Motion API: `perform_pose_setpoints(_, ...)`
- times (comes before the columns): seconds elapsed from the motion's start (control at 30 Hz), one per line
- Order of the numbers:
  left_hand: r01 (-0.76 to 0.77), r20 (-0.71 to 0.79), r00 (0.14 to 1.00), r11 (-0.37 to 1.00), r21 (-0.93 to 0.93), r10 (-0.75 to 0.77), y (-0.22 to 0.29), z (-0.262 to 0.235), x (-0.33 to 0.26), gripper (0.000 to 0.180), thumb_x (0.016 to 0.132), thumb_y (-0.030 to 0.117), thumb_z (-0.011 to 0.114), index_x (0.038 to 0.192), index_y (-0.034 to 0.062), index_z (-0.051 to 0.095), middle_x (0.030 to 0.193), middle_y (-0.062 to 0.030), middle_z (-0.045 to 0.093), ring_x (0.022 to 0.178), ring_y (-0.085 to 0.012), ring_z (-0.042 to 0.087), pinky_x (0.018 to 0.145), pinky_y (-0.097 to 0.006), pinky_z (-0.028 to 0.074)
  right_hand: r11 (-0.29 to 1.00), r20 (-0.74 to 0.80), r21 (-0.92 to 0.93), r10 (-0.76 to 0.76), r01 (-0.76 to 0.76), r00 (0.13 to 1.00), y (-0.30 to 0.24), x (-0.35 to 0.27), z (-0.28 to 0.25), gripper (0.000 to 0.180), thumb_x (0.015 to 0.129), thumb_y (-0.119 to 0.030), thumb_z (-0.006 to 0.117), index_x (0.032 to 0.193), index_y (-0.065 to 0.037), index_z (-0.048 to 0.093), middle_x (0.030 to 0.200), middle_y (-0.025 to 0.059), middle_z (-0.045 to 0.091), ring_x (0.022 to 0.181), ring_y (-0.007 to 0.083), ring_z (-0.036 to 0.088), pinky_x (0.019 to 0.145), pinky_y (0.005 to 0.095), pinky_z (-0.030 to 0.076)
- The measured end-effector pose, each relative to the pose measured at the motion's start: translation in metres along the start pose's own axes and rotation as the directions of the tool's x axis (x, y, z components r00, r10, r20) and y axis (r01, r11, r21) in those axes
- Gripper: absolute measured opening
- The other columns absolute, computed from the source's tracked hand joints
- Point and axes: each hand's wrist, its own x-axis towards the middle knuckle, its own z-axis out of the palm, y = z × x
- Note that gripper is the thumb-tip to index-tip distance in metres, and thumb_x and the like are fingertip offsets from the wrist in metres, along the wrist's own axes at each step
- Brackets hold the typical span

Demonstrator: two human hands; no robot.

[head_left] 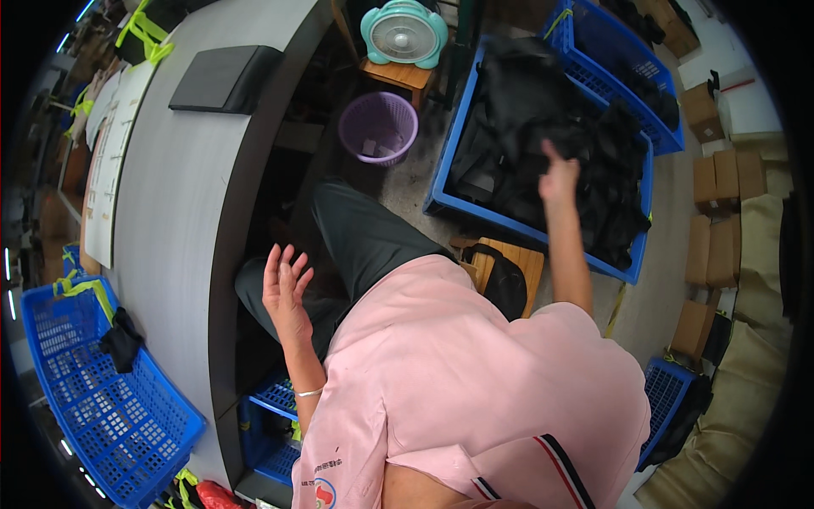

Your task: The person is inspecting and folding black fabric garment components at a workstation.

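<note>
Blue crate (102, 407) at 8 o'clock, nearly bare, one small black cloth piece (120, 339) draped on its rim. Grey curved surface (170, 195) runs up the left side; flat black pad (225, 78) lies on it at 11 o'clock.

Left hand (287, 284) just left of centre, raised over the lap, palm open, fingers spread apart, holding nothing, touching nothing. Purple basket (378, 127) on the floor at 12 o'clock, teal fan (404, 32) on a wooden stool behind it.

Right hand (558, 176) at 1 o'clock, arm stretched out over the big blue bin (449, 161) full of black garments (543, 127). Hand is at the pile's top surface, thumb up; fingers seem curled into the fabric, but cannot tell whether they are actually clamped on a piece.

Key relation: the garment pile lies directly under and ahead of the right hand, bin's long axis running from 11 toward 4 o'clock; right hand is far nearer, left hand well apart from it. Second blue bin (610, 51) behind, cardboard boxes (721, 187) at 3 o'clock.
</note>
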Motion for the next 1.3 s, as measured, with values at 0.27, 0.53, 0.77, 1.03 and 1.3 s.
perform_pose_setpoints(0.27,-0.017,-0.238,0.971,0.999,0.036,0.025,0.003,-0.063,-0.007,0.035,0.099,0.019,0.062,0.127,-0.0021,0.061,0.124,-0.0135,0.064,0.109,-0.0221,0.066,0.086,-0.030,0.056,0.843,-0.182,-0.538,-0.102,-0.012,0.978,-0.036,0.154,-0.047,0.061,0.074,-0.017,0.086,0.118,0.010,0.053,0.112,0.0165,0.065,0.089,0.0271,0.068,0.070,0.0385,0.056)
perform_pose_setpoints(0.53,-0.229,-0.552,0.684,0.858,0.460,0.478,0.048,-0.172,0.027,0.020,0.095,0.014,0.066,0.108,0.0000,0.072,0.117,-0.0131,0.068,0.104,-0.0210,0.067,0.087,-0.031,0.053,0.765,0.384,-0.641,0.245,0.066,0.890,0.155,-0.049,0.045,0.050,0.091,-0.003,0.064,0.138,-0.002,0.048,0.113,0.0079,0.059,0.086,0.0149,0.060,0.069,0.0276,0.053)
perform_pose_setpoints(0.77,0.165,-0.356,0.361,0.317,0.934,0.862,0.077,-0.345,0.089,0.026,0.089,0.023,0.071,0.108,0.0053,0.075,0.150,-0.0212,0.042,0.144,-0.0398,0.029,0.114,-0.044,0.031,0.627,0.795,-0.565,0.238,0.536,0.558,0.159,-0.170,0.125,0.039,0.095,0.000,0.059,0.133,-0.001,0.053,0.149,0.0107,0.037,0.101,0.0174,0.062,0.077,0.0286,0.055)
perform_pose_setpoints(1.03,0.435,-0.391,0.304,0.239,0.868,0.869,0.087,-0.438,0.120,0.028,0.087,0.023,0.073,0.111,0.0082,0.073,0.132,-0.0107,0.060,0.132,-0.0332,0.044,0.108,-0.044,0.035,0.666,0.955,-0.297,0.204,0.684,0.216,0.144,-0.263,0.179,0.031,0.095,0.002,0.057,0.126,0.001,0.058,0.141,0.0139,0.046,0.102,0.0214,0.065,0.086,0.0308,0.053)
perform_pose_setpoints(1.3,-0.033,-0.311,0.195,0.323,0.946,0.930,0.109,-0.252,0.052,0.022,0.081,0.003,0.075,0.102,0.0090,0.073,0.096,-0.0053,0.070,0.088,-0.0233,0.060,0.084,-0.037,0.044,0.799,0.864,0.328,-0.039,0.504,-0.501,0.094,-0.447,0.233,0.025,0.092,0.004,0.058,0.116,0.002,0.063,0.124,0.0176,0.064,0.105,0.0306,0.066,0.087,0.0342,0.054)
